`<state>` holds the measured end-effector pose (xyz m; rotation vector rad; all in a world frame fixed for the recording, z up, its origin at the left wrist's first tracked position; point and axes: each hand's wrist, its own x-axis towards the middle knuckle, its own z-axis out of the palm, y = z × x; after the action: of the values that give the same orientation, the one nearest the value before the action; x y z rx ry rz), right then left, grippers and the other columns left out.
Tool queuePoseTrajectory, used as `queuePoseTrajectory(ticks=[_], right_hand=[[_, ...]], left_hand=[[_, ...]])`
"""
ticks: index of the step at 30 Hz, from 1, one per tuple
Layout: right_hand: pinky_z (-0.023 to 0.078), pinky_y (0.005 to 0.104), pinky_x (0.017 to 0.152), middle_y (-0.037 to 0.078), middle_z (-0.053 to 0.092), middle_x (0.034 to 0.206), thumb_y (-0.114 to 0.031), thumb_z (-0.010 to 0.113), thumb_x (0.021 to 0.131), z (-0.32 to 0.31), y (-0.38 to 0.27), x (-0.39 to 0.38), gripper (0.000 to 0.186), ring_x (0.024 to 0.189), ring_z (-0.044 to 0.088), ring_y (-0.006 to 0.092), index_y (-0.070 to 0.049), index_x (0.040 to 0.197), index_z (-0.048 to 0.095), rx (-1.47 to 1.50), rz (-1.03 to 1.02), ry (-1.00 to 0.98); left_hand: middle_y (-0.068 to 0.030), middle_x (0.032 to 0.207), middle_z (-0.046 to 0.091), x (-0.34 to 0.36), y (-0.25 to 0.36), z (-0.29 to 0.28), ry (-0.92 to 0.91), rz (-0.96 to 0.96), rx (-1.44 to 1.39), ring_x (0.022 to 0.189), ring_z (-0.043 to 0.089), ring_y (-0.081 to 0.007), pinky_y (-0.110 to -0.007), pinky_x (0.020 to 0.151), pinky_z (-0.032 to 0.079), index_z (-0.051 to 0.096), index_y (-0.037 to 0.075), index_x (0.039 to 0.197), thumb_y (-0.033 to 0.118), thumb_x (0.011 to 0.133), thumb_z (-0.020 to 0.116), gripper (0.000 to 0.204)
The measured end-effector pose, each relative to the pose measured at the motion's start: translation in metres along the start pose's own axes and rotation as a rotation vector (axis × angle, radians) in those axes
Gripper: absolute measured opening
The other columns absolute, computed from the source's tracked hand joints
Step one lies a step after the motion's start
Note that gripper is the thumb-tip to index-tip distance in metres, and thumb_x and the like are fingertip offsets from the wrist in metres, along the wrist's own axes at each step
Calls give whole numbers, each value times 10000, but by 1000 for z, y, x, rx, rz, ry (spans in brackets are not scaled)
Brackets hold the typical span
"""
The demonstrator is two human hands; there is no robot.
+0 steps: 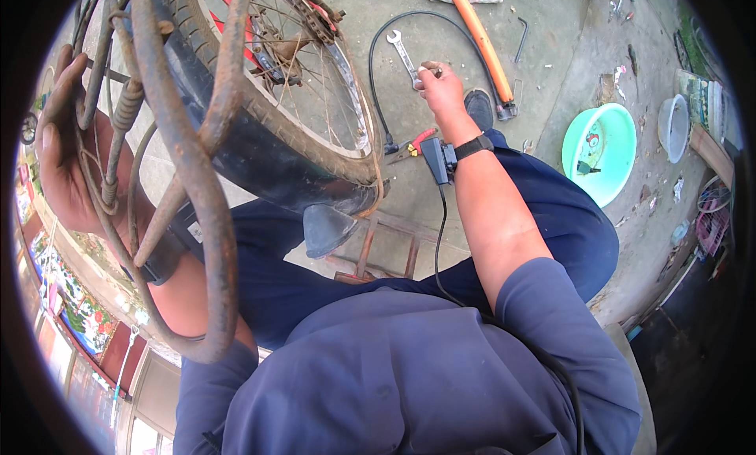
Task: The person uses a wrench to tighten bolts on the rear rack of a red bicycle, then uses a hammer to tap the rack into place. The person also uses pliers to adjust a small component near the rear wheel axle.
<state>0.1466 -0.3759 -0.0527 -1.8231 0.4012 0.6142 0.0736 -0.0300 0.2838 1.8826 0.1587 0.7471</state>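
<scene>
My left hand (83, 160) is wrapped round the rusty tubular metal rack (180, 152) of a bicycle at the left. Beside it are the spoked rear wheel (319, 89) and a black mudguard (276, 164). My right hand (441, 97) is out over the floor, fingers curled on a small metal item I cannot make out, at the lower end of an open-ended wrench (402, 52). A looped black hose (375, 65) runs around the wrench to an orange pump (476, 38). Red-handled pliers (421, 140) lie just below that hand, near my wrist.
A mint-green basin (610, 183) and a grey tub (672, 128) stand at the right, with scattered debris around them. A bent metal rod (521, 38) lies beside the pump. A low stool or metal frame (366, 246) is between my legs. A pink basket (711, 227) is at the far right.
</scene>
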Motion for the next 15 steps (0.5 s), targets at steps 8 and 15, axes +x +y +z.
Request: queuePoseTrajectory(ticks=[8,15], right_hand=[[509,367,939,209,693,1138,-305,740,830,-11,41,4,579,1078,672,287,47,1269,603,-260,-52,-22],[505,367,952,204,679,1186,-427,645,901,19,-22,-11,615,1125,652,286,32,1307,586,-157,-130,-117]], left_hand=[[-318,1435,453,-3,9,22,178,-150,-89,1280,534,-343,-408,1118,389,530,-155,1309,359,985,379,626],[-310,1433,460,-2,7,22,255,-181,-215,1246,558,-343,-408,1079,421,541,-149,1300,340,989,399,597]])
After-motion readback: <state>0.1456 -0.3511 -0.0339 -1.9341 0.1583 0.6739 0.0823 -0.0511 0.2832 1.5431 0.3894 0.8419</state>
